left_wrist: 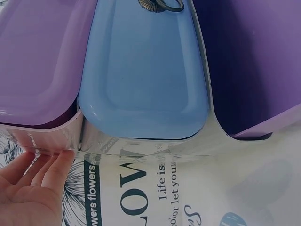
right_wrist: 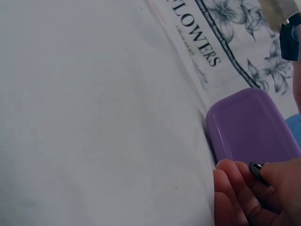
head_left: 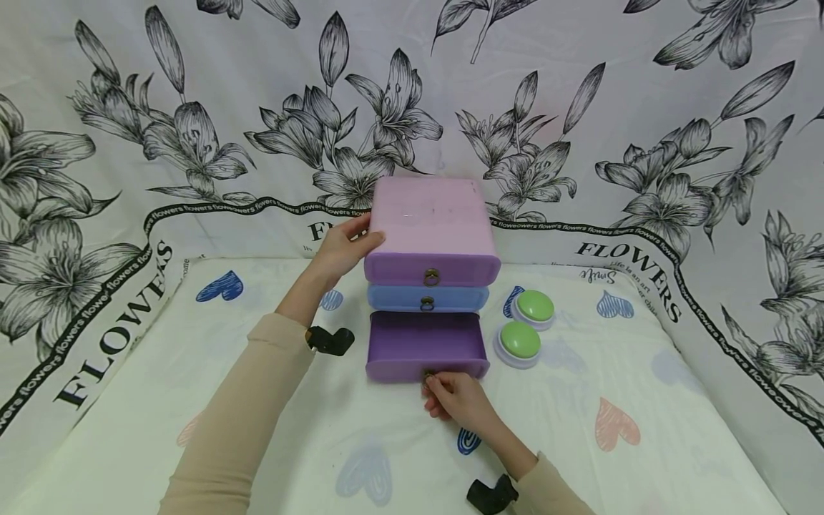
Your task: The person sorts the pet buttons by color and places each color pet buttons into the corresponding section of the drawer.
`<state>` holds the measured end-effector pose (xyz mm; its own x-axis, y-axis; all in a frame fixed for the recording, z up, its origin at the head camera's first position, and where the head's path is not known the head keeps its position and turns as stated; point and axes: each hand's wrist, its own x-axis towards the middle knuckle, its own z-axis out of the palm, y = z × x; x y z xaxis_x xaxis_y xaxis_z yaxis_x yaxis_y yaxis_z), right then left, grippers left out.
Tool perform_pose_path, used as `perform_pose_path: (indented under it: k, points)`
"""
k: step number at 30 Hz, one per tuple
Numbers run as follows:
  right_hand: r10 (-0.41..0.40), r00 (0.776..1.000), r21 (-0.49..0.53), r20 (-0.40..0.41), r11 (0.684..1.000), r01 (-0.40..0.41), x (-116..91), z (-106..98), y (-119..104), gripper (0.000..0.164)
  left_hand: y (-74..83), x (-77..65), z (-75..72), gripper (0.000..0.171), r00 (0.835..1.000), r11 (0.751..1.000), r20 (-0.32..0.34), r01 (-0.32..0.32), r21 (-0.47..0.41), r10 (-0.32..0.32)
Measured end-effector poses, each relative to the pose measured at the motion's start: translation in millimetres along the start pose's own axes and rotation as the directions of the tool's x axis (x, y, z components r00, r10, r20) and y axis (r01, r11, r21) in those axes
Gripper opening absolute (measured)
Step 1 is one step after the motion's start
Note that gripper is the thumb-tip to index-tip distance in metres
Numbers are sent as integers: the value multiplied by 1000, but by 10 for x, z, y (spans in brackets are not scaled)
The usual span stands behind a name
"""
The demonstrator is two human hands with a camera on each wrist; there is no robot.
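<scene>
A small three-drawer cabinet (head_left: 431, 214) with a pink top stands in the middle of the head view. Its bottom purple drawer (head_left: 425, 370) is pulled out, and its inside looks bare. The blue middle drawer (left_wrist: 146, 70) and the purple top drawer (left_wrist: 42, 56) are pushed in. My right hand (head_left: 460, 400) pinches the ring pull (right_wrist: 256, 170) on the bottom drawer's front between thumb and fingers. My left hand (head_left: 344, 250) rests on the cabinet's upper left side, its fingers (left_wrist: 54, 172) straight against the pink wall.
Two green-topped round push buttons (head_left: 536, 306) with white bases stand just right of the cabinet. A white cloth with heart prints (head_left: 618, 425) covers the surface. Behind hangs a flower-printed cloth (head_left: 399, 107). Black wrist cameras (head_left: 331, 341) sit on both wrists.
</scene>
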<state>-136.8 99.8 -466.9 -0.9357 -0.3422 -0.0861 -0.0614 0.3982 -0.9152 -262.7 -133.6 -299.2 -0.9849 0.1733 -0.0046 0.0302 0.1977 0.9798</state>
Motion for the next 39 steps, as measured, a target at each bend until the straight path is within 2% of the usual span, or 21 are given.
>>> perform_pose_path:
  k: [3, 14, 29, 39]
  points:
    - [0, 1000, -7, 17, 1000, 0, -6, 6, 99, 36, -2, 4, 2, 64, 1000, 1000, 4, -4, -4, 4]
    - [-2, 998, -33, 59, 999, 4, -157, 39, 103, 36, 12, -19, 1, 64, 1000, 1000, 1, 17, 7, -17]
    - [-19, 998, -106, 54, 994, 25, -318, 92, 88, 34, 24, -20, 11, 64, 1000, 999, -6, 22, 24, -22]
    - [-47, 998, -110, 37, 993, 51, -379, 140, 121, 33, -176, 136, -28, 66, 1000, 1000, -25, 4, 24, -3]
